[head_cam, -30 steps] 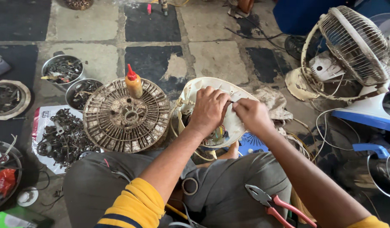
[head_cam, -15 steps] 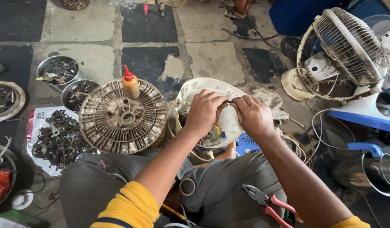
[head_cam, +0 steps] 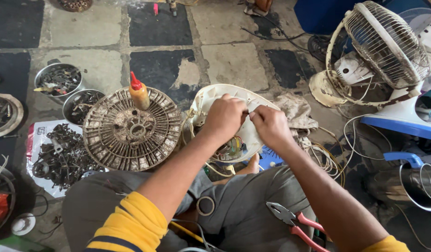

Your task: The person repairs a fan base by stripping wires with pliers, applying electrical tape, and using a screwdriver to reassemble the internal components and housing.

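A person sitting on a tiled floor works with both hands over a cream fan base [head_cam: 211, 100] held above the lap, at centre frame. The left hand [head_cam: 223, 119] is curled shut, pinching something thin, seemingly a wire, at the base's upper rim; the right hand [head_cam: 270, 126] closes toward it from three o'clock, fingertips pinched on the same spot. What exactly sits between the fingers is too small to tell.

The base looks like a light, stiff plastic shell, likely brittle at the edges, with loose wiring [head_cam: 232, 148] showing inside at six o'clock of the hands. It would be best held by the rim, leaving the soft, easily snagged wires alone.

At nine o'clock of the base lies a dusty round grille [head_cam: 131, 130] with an orange bottle [head_cam: 139, 93] standing on it. Beyond, at ten o'clock, two metal bowls [head_cam: 59, 79] hold small parts, and scrap hardware [head_cam: 56, 154] lies on a sheet at eight o'clock. Red-handled pliers [head_cam: 297, 221] rest on the right thigh at five o'clock. A table fan [head_cam: 383, 46] stands at two o'clock, its cords [head_cam: 325, 156] crowding the floor just beside the right forearm.
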